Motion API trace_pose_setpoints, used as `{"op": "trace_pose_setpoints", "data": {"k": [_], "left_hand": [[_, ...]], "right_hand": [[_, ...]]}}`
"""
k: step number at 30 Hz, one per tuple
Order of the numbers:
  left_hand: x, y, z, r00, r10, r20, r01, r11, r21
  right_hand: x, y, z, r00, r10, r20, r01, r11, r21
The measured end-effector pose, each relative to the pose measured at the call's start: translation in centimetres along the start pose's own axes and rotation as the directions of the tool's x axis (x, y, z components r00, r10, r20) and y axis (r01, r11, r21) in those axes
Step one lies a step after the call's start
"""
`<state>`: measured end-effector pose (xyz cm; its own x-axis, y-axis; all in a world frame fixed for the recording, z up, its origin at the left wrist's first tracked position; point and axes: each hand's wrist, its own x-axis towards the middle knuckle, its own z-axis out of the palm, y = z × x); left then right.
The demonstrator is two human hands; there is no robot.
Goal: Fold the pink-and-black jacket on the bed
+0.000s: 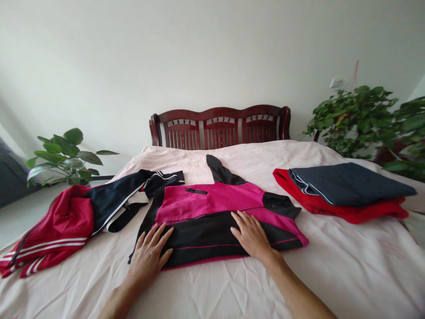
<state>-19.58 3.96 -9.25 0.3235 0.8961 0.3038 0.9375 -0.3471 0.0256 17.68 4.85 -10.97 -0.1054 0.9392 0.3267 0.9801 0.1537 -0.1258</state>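
Note:
A magenta and black zip jacket [212,201] lies on the pale pink bedsheet [232,294] in front of me, partly folded over. One black sleeve [224,170] sticks out from its far side toward the headboard. My left hand [151,250] rests at the jacket's near left corner, fingers spread and holding nothing. Flat on the black panel right of the middle is my right hand [250,232], its fingers stretched out too.
Left of the jacket lies a crumpled red and navy jacket [71,212] with white stripes. Folded navy clothing [348,184] sits on folded red clothing [355,215] at right. Beyond stand a wooden headboard [219,128], a left plant [64,155] and a right plant [357,117].

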Motion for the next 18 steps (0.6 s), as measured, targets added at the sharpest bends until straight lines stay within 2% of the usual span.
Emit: {"op": "trace_pose_setpoints", "data": {"k": [12, 18], "left_hand": [[0.0, -0.8, 1.3, 1.000, -0.007, -0.016, 0.007, 1.000, 0.001], [-0.1, -0.8, 1.2, 1.000, 0.000, -0.024, 0.000, 1.000, 0.014]], "right_hand": [[-0.1, 0.3, 0.3, 1.000, 0.007, 0.004, -0.007, 1.000, -0.023], [0.0, 0.2, 0.0, 1.000, 0.006, 0.017, -0.006, 1.000, -0.024]]}}
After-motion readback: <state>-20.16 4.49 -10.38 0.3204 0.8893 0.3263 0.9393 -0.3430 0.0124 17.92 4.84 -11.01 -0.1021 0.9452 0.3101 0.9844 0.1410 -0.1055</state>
